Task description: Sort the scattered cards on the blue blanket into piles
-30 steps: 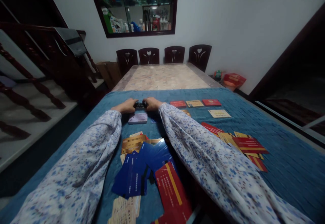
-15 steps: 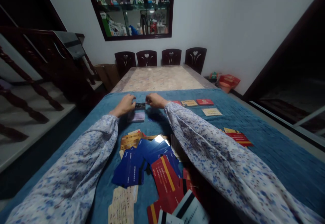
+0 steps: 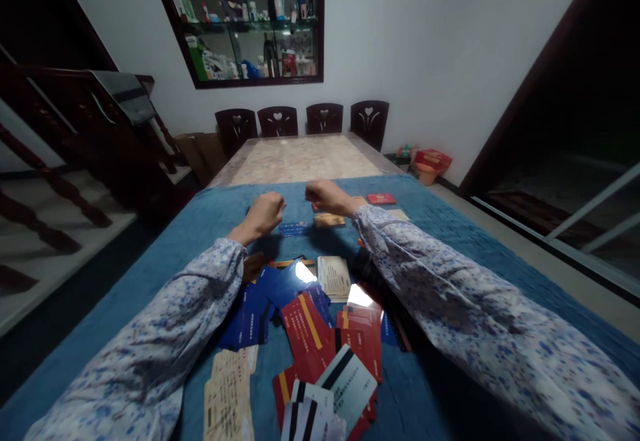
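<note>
My left hand [image 3: 265, 216] is closed just above the far part of the blue cloth [image 3: 220, 209], its fingers curled away from view. To its right, with a gap between them, my right hand [image 3: 327, 196] is closed too. What either hand pinches, if anything, is hidden. Below and between them lies a blue card [image 3: 294, 228]. A gold card [image 3: 329, 220] rests under my right hand. Past that wrist is a red card [image 3: 381, 199]. Nearer me are fanned blue cards [image 3: 253, 321], red cards [image 3: 306, 328], cream cards [image 3: 227, 394] and grey striped cards [image 3: 350, 381].
A pale stack of cards [image 3: 334, 278] lies mid-cloth. Beyond the cloth stretches the bare stone-patterned tabletop [image 3: 305, 156], with several dark chairs [image 3: 325, 119] behind it. At left stands a wooden railing [image 3: 60, 161]; an orange bin [image 3: 427, 173] stands at right.
My hands have moved apart, the right one shifting rightward in the view. The dark card between them and the pale card below no longer show there. The camera view has also shifted.
</note>
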`<state>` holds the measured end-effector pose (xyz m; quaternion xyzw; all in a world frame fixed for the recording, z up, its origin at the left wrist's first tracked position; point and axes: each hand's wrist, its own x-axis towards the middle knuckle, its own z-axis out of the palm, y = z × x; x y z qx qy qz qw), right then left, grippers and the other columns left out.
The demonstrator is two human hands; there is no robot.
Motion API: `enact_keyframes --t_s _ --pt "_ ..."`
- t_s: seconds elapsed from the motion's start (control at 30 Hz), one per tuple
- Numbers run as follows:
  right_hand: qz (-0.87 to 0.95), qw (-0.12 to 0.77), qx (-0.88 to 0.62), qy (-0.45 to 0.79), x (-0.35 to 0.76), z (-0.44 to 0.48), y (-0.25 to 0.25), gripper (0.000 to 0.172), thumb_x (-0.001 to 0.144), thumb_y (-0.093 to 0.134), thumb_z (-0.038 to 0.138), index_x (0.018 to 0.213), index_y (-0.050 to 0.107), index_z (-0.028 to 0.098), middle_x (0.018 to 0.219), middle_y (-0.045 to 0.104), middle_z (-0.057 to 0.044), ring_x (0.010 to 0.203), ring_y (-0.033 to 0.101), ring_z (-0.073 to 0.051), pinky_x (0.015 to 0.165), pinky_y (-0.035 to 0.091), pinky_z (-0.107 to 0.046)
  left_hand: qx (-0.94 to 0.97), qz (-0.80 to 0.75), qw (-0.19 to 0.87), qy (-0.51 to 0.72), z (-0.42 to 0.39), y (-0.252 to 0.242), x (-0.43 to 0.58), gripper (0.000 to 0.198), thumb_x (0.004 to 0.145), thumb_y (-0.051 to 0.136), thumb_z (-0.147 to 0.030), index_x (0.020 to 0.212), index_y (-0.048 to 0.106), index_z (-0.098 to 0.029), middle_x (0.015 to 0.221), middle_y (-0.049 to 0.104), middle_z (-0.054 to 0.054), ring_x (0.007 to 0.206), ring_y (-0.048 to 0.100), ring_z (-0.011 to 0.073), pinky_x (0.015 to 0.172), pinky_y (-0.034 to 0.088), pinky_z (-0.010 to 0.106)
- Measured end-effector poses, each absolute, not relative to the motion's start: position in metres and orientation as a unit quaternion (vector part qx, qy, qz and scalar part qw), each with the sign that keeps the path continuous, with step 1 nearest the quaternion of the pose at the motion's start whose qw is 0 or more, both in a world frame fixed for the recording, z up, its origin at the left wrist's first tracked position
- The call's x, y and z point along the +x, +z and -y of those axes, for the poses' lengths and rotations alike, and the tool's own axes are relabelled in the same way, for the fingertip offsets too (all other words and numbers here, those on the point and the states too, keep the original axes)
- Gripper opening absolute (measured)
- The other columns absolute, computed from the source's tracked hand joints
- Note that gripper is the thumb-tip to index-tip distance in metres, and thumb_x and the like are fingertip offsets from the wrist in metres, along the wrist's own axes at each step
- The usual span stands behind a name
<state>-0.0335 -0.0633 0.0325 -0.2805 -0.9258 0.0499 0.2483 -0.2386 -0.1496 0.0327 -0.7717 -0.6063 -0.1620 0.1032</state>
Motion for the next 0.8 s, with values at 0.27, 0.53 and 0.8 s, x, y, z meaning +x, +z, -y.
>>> enact_keyframes --t_s 0.27,0.53,0.8 --pt "0.915 0.281 -0.288 0.038 0.027 0.084 0.029 0.016 0.088 0.055 0.008 0.081 0.069 0.014 0.084 0.068 -0.007 0.076 0.055 -0.015 0.072 0.037 -0.025 -0.803 0.562 0.093 -0.173 0.163 0.031 -0.191 0.022 0.095 0.052 -0.016 0.084 0.071 -0.014 0.087 0.07 0.012 0.082 0.066 0.0222 0.077 0.05 0.031" --pt "0.901 0.293 -0.315 0.048 0.079 0.109 0.013 0.015 0.09 0.057 0.011 0.081 0.067 0.016 0.085 0.067 -0.008 0.077 0.058 -0.018 0.071 0.039 -0.026 -0.826 0.541 0.064 -0.142 0.18 0.025 -0.141 0.021 0.091 0.051 -0.008 0.088 0.071 -0.013 0.093 0.071 0.013 0.087 0.068 0.0229 0.08 0.052 0.032" --pt "0.894 0.284 -0.346 0.035 0.119 0.123 -0.02 0.015 0.092 0.055 0.013 0.085 0.068 0.016 0.088 0.066 -0.009 0.079 0.058 -0.019 0.072 0.04 -0.028 -0.852 0.507 0.016 -0.128 0.197 0.014 -0.096 0.023 0.088 0.05 -0.006 0.09 0.07 -0.015 0.096 0.071 0.013 0.093 0.067 0.0233 0.084 0.052 0.032"
